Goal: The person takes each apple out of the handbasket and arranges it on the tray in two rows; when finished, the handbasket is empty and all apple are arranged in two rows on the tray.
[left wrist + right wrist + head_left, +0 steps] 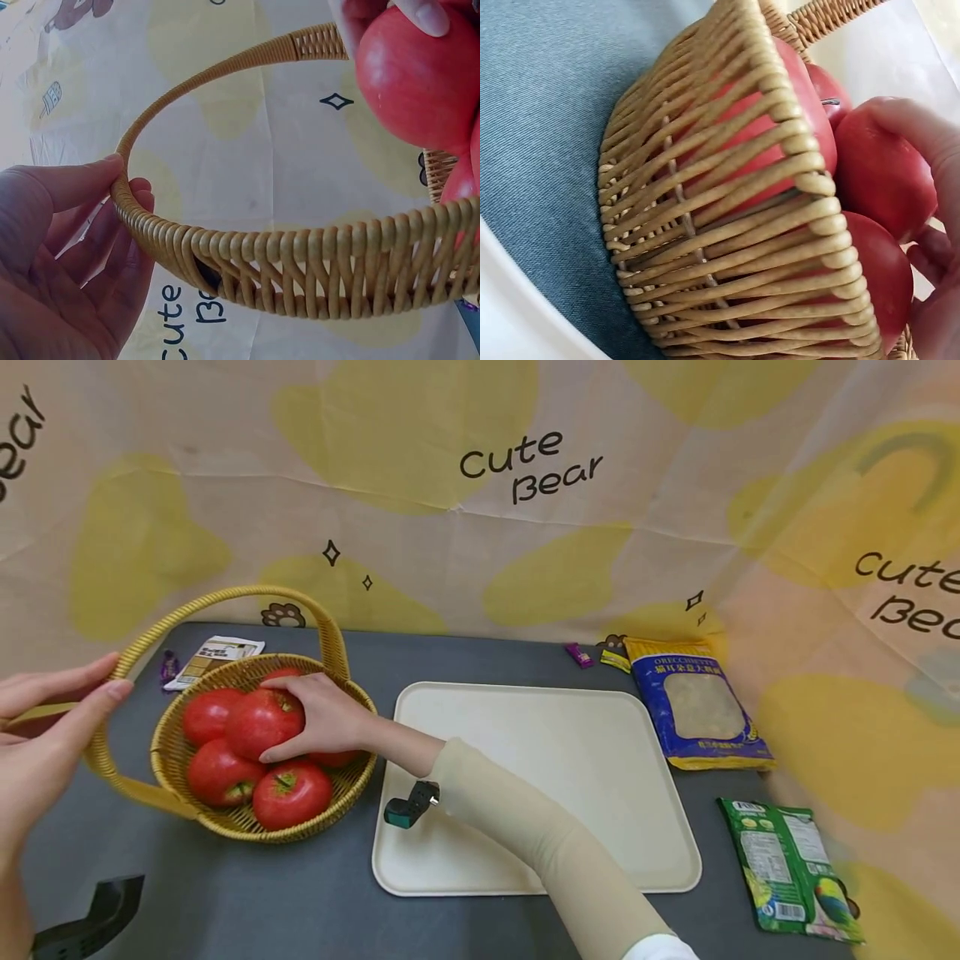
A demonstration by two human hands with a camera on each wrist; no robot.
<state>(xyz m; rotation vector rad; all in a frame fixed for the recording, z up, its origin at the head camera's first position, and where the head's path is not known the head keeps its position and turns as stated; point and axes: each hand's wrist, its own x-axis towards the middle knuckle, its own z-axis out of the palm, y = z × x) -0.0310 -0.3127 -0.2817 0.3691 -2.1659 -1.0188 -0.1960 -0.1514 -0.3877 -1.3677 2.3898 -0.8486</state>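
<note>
Table point(247, 902), basket point(281, 834); packets point(705, 706): head view only

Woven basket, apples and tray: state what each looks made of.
Woven basket: rattan or plastic imitation, slightly glossy; rounded strands interlace, but don't settle which. Apples: real fruit or plastic replicas, unclear; smooth red surfaces catch highlights. Tray: probably plastic, smooth, matt off-white, judging by its continuous rounded rim.

Rear apple point(282, 673) mostly hidden; far-left lettering point(26, 431) cut off
</note>
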